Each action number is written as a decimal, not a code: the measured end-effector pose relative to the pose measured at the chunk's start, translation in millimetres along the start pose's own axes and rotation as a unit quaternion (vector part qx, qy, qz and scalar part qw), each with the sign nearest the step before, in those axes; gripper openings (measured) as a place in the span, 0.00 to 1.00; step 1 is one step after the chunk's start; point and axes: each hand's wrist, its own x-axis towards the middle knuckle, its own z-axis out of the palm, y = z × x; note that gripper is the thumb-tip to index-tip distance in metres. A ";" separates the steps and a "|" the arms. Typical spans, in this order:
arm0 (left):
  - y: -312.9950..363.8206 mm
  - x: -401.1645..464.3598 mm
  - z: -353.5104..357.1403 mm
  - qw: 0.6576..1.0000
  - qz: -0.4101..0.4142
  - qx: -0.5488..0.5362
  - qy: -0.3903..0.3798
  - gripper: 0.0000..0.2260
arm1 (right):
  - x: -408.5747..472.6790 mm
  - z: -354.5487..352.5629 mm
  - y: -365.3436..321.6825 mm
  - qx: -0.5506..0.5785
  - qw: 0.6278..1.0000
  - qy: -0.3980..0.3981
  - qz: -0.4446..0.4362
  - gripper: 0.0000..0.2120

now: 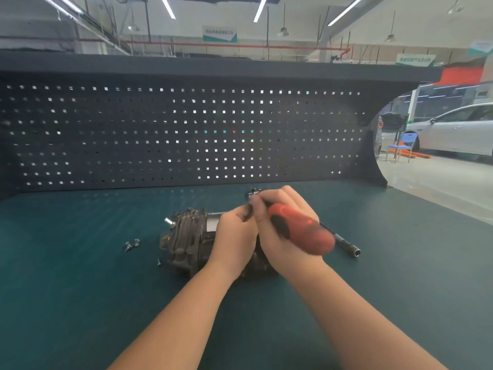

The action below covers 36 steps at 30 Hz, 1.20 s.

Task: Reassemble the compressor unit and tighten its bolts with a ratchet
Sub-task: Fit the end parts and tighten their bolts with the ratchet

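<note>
A dark ribbed metal compressor unit (pixel 186 240) lies on its side on the green bench top (pixel 80 276), partly hidden behind my hands. My right hand (pixel 280 231) grips a ratchet with a red and black handle (pixel 301 231); its metal head (pixel 253 194) pokes out past my fingers above the compressor. My left hand (pixel 234 233) sits just left of it, fingers curled at the ratchet's head end, pinching something small that I cannot make out. Loose bolts (pixel 132 245) lie on the mat to the compressor's left.
A slim extension bar with a socket end (pixel 346 245) lies on the mat right of my right hand. A small screw (pixel 159 262) rests by the compressor's front left. A dark pegboard (pixel 186 134) walls the bench's back. The bench's right edge (pixel 440 206) drops to the workshop floor.
</note>
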 end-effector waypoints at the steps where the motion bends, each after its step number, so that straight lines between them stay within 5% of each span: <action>1: -1.0 0.7 -0.8 1.000 0.002 0.006 0.005 0.19 | 1.9 -1.5 -1.2 0.039 0.999 -0.002 0.027 0.06; 5: -1.4 5.0 -0.7 1.000 -0.017 -0.013 0.011 0.06 | 13.1 -10.5 13.3 0.227 0.937 0.108 0.242 0.08; 9: -3.9 5.7 0.1 1.000 -0.015 0.021 0.005 0.06 | 24.2 -19.1 38.6 0.432 0.728 0.113 0.520 0.12; 10: -3.9 5.0 0.4 0.999 -0.014 0.030 0.007 0.06 | 24.3 -20.3 40.8 0.445 0.712 0.107 0.533 0.12; 11: -4.2 4.6 0.6 0.999 -0.014 0.031 0.012 0.05 | 23.4 -20.4 41.2 0.437 0.730 0.106 0.515 0.12; 15: -2.4 2.1 0.4 0.999 -0.013 -0.007 0.034 0.04 | 14.0 -15.1 21.4 0.209 0.936 0.098 0.267 0.08; 18: -1.3 0.0 -0.8 1.000 0.004 0.009 0.019 0.05 | 6.0 -5.1 6.3 0.120 0.982 0.051 0.137 0.05; 21: -2.6 0.6 -0.2 0.999 0.002 0.014 0.033 0.07 | 4.8 -2.3 1.4 0.076 0.993 0.010 0.093 0.06; 25: -1.6 1.4 0.3 0.999 -0.011 -0.004 0.035 0.07 | 11.3 -9.0 6.9 0.187 0.968 0.050 0.158 0.09; 27: -0.4 2.3 0.0 0.999 -0.027 -0.005 0.025 0.06 | 15.8 -13.6 19.9 0.275 0.910 0.099 0.294 0.11; 30: 0.2 3.8 1.2 0.999 -0.025 0.014 0.018 0.06 | 24.0 -19.4 36.5 0.431 0.751 0.096 0.491 0.12; 31: 0.2 4.2 1.8 0.999 -0.027 0.017 0.019 0.06 | 24.4 -20.8 38.2 0.440 0.740 0.091 0.501 0.12; 36: 0.0 1.4 0.9 0.999 -0.032 -0.009 0.032 0.06 | 15.4 -13.8 13.3 0.224 0.931 0.081 0.276 0.08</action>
